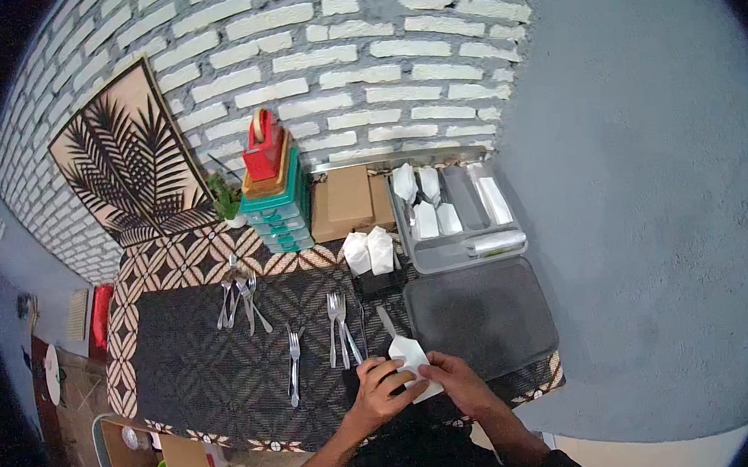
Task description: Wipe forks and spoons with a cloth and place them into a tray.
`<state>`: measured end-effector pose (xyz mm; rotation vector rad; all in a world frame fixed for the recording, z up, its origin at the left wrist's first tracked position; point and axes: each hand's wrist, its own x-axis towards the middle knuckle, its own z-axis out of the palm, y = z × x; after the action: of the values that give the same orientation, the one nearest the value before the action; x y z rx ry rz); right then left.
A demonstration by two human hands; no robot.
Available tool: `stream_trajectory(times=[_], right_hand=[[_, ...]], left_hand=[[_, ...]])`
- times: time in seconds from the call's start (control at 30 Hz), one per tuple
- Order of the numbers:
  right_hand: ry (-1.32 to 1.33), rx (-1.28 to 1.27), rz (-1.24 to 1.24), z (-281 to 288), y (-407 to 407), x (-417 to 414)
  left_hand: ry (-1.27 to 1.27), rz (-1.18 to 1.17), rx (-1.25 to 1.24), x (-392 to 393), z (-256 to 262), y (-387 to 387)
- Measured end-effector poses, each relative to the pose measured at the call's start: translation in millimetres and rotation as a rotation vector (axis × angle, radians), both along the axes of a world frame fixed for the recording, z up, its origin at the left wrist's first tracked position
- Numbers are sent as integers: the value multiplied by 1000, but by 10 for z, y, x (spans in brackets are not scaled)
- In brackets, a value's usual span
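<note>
Both hands meet at a white paper napkin [407,356] near the table's front edge. My left hand [384,385] lies over its left side with bent fingers on the paper. My right hand [454,379] grips its lower right part. A metal knife blade [386,320] sticks out of the napkin's top. Left of the hands, forks [338,327] lie together, and another fork [294,363] rests on other cutlery. Farther left is a loose pile of cutlery [243,298]. Two white napkin bundles [369,250] lie on a black holder beyond the hands.
A grey cutlery tray [415,263] holds more napkin bundles at the back right. A dark flat tray [484,317] lies before it. Cardboard boxes [350,199], a teal drawer unit [277,224] with a red tape dispenser [264,151], and a potted plant [224,198] stand by the brick wall.
</note>
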<state>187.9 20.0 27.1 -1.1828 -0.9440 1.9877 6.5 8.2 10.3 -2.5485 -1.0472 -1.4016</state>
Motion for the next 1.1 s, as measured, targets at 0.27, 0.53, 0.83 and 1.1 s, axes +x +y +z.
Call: stream_trajectory(times=[0.27,0.53,0.83,1.1], right_hand=[[-289,272,-147,-44,158,2],[-385,412,-178,-230,319,24],[-287,220,-316,-462,900,259],[-511,323,-324,-914,2909,875]], left_hand=[[-643,91,-598,212,-78,94],[-863,1,-1255,403,-139,274],[-756,72,-1233,565,-266,607],[-964,140,-1204,360,-349,688]])
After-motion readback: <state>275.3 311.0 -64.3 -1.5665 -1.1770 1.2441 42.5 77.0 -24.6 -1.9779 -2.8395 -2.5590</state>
